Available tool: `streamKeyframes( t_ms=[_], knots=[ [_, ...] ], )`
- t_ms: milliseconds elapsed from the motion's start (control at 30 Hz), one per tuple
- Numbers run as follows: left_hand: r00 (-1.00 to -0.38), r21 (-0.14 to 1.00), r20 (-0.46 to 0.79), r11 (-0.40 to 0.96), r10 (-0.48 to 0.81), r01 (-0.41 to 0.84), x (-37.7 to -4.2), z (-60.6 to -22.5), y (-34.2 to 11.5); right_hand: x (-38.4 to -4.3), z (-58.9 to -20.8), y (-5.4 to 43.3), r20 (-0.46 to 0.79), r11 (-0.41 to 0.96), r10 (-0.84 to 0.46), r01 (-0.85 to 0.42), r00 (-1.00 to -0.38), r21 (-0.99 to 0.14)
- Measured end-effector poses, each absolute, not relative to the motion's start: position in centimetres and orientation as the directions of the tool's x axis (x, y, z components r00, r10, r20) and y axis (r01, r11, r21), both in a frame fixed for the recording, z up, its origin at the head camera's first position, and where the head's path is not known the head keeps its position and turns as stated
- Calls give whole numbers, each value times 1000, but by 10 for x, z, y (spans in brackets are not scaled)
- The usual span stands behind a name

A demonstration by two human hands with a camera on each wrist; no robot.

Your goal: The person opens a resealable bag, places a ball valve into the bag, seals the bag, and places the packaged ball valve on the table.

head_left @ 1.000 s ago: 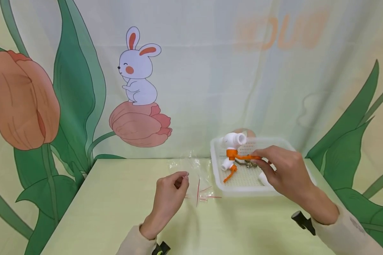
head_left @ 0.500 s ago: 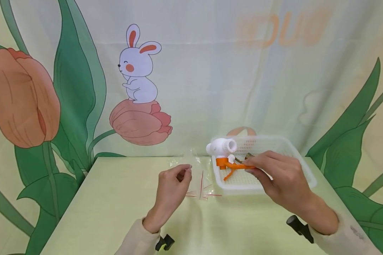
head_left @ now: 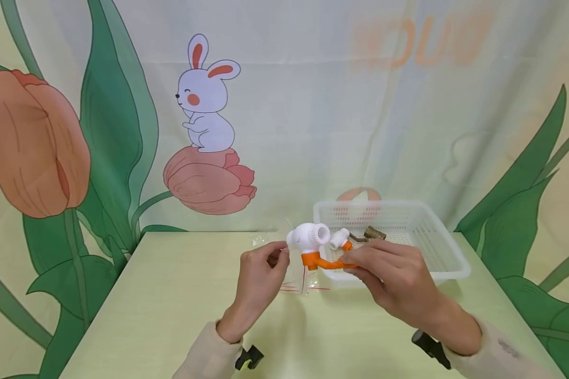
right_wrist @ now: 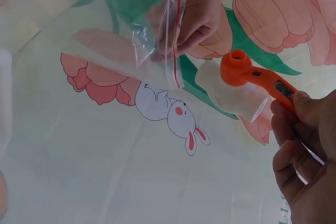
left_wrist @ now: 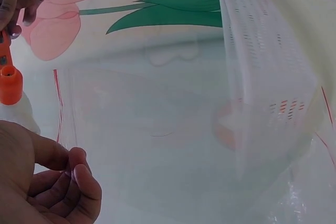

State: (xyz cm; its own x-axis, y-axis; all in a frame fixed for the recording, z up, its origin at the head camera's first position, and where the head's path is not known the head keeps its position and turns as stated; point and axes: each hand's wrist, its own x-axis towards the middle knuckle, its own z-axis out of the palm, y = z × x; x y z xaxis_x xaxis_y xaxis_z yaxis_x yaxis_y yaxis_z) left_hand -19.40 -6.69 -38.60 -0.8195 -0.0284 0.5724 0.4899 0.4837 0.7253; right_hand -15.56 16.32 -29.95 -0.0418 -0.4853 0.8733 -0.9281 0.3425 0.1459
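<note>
My right hand [head_left: 403,279] pinches the orange lever of a white plastic ball valve [head_left: 308,237]. The valve is in the air, with its white body above the lever in the head view. Between thumb and fingers, my left hand [head_left: 261,276] pinches a clear zip-lock bag [left_wrist: 136,114] near its red-striped top edge. The bag hangs thin and flat, with nothing visible inside. In the right wrist view the valve's orange lever [right_wrist: 262,80] points away from the bag, and the white body is beside the zip edge. In the head view the valve overlaps the bag and the left fingertips.
A white perforated basket [head_left: 448,255] stands at the back right of the table. Inside are a smaller white-and-orange valve [head_left: 340,238] and a dull metal fitting [head_left: 374,233]. More clear bags [left_wrist: 294,198] lie on the table beside the basket. A printed curtain hangs behind.
My right hand has carried the valve left and down, from over the basket to beside my left hand. The left hand has shifted slightly up and right with the bag still pinched.
</note>
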Motion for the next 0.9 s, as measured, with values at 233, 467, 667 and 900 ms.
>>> streamKeyframes(
  t_ms=[233, 467, 667, 900],
  knots=[
    [-822, 729, 569, 473, -15, 495, -191, -384, -64, -162, -309, 161, 870, 359, -487, -925, -74, 122],
    [-819, 723, 574, 478, -15, 499, -192, -385, -64, -167, -313, 163, 858, 394, -501, -912, -110, 113],
    [-816, 723, 578, 472, -15, 504, -189, -383, -64, -169, -315, 165, 851, 417, -513, -899, -112, 132],
    [-819, 733, 573, 459, -20, 501, -186, -381, -63, -171, -320, 165, 841, 447, -526, -882, -125, 148]
  ],
)
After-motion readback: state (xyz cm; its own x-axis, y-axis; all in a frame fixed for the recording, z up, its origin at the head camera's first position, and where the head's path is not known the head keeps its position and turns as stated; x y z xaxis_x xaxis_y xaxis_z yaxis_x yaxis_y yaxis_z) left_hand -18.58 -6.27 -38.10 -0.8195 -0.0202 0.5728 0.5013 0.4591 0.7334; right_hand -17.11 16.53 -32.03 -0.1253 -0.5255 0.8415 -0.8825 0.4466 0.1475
